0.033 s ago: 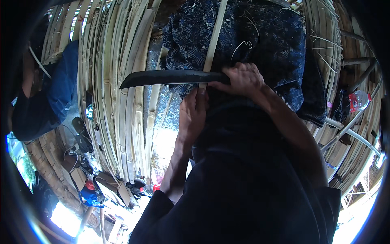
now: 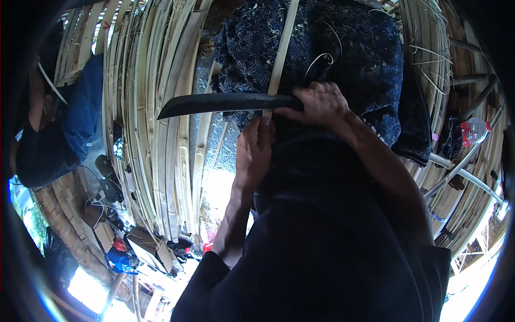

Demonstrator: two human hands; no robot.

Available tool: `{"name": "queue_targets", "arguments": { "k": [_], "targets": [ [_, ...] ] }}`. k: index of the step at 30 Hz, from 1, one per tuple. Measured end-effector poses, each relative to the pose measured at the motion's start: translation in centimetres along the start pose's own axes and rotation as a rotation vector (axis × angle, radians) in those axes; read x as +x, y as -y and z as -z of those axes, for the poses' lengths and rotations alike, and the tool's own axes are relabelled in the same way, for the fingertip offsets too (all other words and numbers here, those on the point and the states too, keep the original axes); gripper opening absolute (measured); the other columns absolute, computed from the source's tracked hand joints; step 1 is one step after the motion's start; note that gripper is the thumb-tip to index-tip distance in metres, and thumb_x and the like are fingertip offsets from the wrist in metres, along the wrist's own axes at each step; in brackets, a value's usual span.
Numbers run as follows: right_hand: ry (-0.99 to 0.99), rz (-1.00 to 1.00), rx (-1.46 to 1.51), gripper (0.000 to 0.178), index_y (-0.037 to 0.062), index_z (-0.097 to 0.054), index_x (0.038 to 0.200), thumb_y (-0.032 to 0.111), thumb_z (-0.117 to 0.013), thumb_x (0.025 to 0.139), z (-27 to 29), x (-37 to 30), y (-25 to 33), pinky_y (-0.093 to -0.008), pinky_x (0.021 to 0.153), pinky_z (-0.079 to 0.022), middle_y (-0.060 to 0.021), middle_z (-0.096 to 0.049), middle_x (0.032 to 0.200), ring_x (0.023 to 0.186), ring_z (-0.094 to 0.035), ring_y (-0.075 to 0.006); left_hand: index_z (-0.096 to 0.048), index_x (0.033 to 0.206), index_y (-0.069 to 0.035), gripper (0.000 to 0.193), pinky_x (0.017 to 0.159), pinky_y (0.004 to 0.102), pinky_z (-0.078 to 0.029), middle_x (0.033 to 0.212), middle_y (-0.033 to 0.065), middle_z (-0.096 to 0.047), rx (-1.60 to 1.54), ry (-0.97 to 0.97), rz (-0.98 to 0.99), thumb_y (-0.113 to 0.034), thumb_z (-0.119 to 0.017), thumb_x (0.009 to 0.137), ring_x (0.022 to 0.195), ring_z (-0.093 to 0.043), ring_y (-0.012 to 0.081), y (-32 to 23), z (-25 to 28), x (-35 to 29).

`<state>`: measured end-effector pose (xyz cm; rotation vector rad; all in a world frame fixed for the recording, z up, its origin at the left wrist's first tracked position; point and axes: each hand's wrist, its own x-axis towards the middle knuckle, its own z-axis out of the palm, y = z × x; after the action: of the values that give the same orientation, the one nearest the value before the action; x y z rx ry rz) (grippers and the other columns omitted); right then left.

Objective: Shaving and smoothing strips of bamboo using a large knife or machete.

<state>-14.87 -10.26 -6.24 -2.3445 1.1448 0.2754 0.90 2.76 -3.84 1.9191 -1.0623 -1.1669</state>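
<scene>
My right hand [image 2: 325,105] is closed round the handle of a machete with a long dark blade [image 2: 217,103]. The blade points left and lies across a pale bamboo strip [image 2: 284,51]. Just below the blade, my left hand [image 2: 254,149] grips the near end of that strip, thumb on top. From there the strip runs away from me over a dark blue patterned cloth [image 2: 359,59]. Thin curled shavings [image 2: 320,58] lie on the cloth.
Many split bamboo strips [image 2: 147,107] lie lengthwise to my left, with more bundled at the right [image 2: 429,64]. Another person's blue-trousered leg [image 2: 86,115] is at far left. A clear plastic bottle [image 2: 474,132] lies at right; an open cardboard box [image 2: 147,241] sits lower left.
</scene>
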Motion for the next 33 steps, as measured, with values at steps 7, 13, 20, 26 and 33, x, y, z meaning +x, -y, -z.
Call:
{"name": "queue_targets", "arguments": {
  "k": [7, 13, 20, 26, 33],
  "targets": [
    [-0.083, 0.042, -0.034, 0.076, 0.0111, -0.072, 0.099, 0.082, -0.052, 0.083, -1.0, -0.6, -0.2, -0.0501, 0.085, -0.055, -0.0217, -0.07, 0.084, 0.08, -0.071, -0.0359, -0.06, 0.095, -0.001, 0.031, 0.061, 0.0364, -0.047, 0.072, 0.0112, -0.06, 0.005, 0.004, 0.085, -0.025, -0.044, 0.107, 0.063, -0.059, 0.0202, -0.4, 0.7, -1.8],
    [-0.069, 0.014, -0.044, 0.077, 0.01, -0.073, 0.1, 0.082, -0.049, 0.084, -1.1, -0.5, -0.1, -0.0496, 0.089, -0.053, -0.0243, -0.069, 0.09, 0.09, -0.07, -0.0375, -0.059, 0.094, -0.001, 0.033, 0.06, 0.0353, -0.045, 0.069, 0.0102, -0.058, 0.002, 0.014, 0.185, -0.025, -0.042, 0.108, 0.063, -0.057, 0.0176, -0.7, 2.1, -4.3],
    [-0.172, 0.027, -0.048, 0.083, 0.0098, -0.075, 0.098, 0.086, -0.045, 0.083, -1.8, -0.1, -1.2, -0.0522, 0.086, -0.055, -0.0237, -0.071, 0.088, 0.088, -0.072, -0.0403, -0.057, 0.091, -0.001, 0.036, 0.057, 0.0334, -0.042, 0.066, 0.0081, -0.055, 0.005, 0.024, 0.3, -0.029, -0.041, 0.108, 0.059, -0.052, 0.0162, -0.8, 4.4, -9.1],
    [-0.232, 0.033, -0.056, 0.083, 0.009, -0.076, 0.095, 0.086, -0.048, 0.082, -2.4, 0.4, -1.3, -0.0518, 0.083, -0.056, -0.0253, -0.071, 0.087, 0.086, -0.072, -0.0405, -0.053, 0.088, -0.001, 0.035, 0.057, 0.0365, -0.044, 0.065, 0.0111, -0.055, 0.061, 0.033, 0.273, -0.026, -0.04, 0.108, 0.058, -0.055, 0.0214, -1.7, 7.0, -12.2],
    [-0.439, 0.045, -0.064, 0.077, 0.0074, -0.07, 0.075, 0.082, -0.052, 0.083, -2.9, 0.7, -1.7, -0.0481, 0.074, -0.058, -0.021, -0.07, 0.075, 0.074, -0.073, -0.0365, -0.057, 0.091, -0.004, 0.029, 0.054, 0.0297, -0.035, 0.066, 0.0017, -0.047, 0.044, -0.012, 0.294, -0.029, -0.047, 0.103, 0.059, -0.043, 0.0082, -2.0, 8.2, -14.1]
  ]
}}
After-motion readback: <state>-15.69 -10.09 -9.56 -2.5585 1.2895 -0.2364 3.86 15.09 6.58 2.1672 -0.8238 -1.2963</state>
